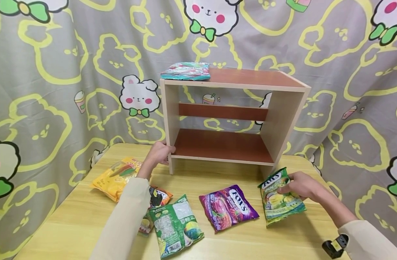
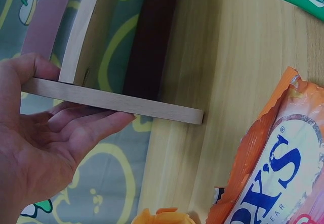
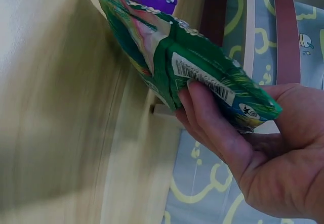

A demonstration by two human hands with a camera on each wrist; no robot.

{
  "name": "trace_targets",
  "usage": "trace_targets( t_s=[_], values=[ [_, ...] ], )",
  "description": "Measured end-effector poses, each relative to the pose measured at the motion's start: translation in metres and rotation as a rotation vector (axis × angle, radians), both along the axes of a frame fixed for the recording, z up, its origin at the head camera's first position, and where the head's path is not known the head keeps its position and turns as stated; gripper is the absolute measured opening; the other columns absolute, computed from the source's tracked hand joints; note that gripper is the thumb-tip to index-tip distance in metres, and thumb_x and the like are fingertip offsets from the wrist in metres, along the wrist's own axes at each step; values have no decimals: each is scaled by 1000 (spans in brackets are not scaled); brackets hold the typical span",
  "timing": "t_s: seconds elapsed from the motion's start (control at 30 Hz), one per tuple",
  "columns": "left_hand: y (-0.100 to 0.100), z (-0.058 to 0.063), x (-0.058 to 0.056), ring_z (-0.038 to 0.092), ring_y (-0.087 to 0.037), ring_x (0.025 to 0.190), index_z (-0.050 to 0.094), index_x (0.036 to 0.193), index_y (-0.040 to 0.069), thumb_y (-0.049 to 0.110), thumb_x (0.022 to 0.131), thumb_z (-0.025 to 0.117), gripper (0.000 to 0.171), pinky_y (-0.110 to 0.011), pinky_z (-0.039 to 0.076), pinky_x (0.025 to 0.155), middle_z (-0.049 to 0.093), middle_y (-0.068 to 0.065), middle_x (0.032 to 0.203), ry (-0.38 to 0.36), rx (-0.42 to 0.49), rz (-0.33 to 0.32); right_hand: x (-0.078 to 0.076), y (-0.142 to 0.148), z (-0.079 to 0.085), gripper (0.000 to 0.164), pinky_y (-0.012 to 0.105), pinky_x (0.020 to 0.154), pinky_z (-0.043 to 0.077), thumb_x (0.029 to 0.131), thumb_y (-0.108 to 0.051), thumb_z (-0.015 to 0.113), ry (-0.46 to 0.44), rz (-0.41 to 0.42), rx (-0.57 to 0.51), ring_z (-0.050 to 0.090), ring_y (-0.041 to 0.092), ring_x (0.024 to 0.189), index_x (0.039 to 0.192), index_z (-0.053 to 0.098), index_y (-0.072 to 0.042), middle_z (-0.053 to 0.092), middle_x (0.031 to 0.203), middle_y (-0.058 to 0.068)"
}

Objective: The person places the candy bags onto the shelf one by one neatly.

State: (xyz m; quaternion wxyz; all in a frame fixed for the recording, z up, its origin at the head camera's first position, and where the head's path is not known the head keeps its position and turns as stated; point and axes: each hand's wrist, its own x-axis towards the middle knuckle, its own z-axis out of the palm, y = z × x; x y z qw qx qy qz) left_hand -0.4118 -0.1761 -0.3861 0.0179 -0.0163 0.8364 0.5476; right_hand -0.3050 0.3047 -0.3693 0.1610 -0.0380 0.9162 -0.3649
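My left hand (image 1: 160, 153) grips the left side panel of a small wooden shelf (image 1: 234, 86), low down by its lower board. In the left wrist view the thumb lies on one face of the panel (image 2: 116, 97) and the fingers (image 2: 96, 128) on the other. My right hand (image 1: 301, 186) holds a green Fox's Spring Tea candy bag (image 1: 278, 200) by its right side, tilted, in front of the shelf's right leg. In the right wrist view, fingers curl under its barcode side. A purple Fox's Berries bag (image 1: 229, 208) lies on the table between the hands.
A teal and red candy bag (image 1: 186, 70) lies on the shelf's top left. On the wooden table (image 1: 240, 243) are another green bag (image 1: 175, 225), a yellow bag (image 1: 115, 180) and an orange and black bag (image 1: 159, 196), partly behind my left sleeve. A patterned curtain (image 1: 104, 72) hangs behind.
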Motion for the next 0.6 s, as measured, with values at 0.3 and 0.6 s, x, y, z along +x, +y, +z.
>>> trace_targets(
  t_s=[0.3,0.6],
  values=[
    [1,0,0,63,-39,98,58,121,6,21,82,61,42,-45,57,66,60,-21,113,0,21,-6,3,-6,4,27,29,47,46,83,-21,72,30,-6,26,60,16,59,96,64,0,65,69,6],
    [-1,-1,0,62,-41,101,56,123,7,21,83,60,43,-43,58,63,60,-22,113,2,14,-6,2,-23,18,26,30,50,44,82,-26,73,103,10,91,51,14,57,91,64,-4,60,67,3]
  ],
)
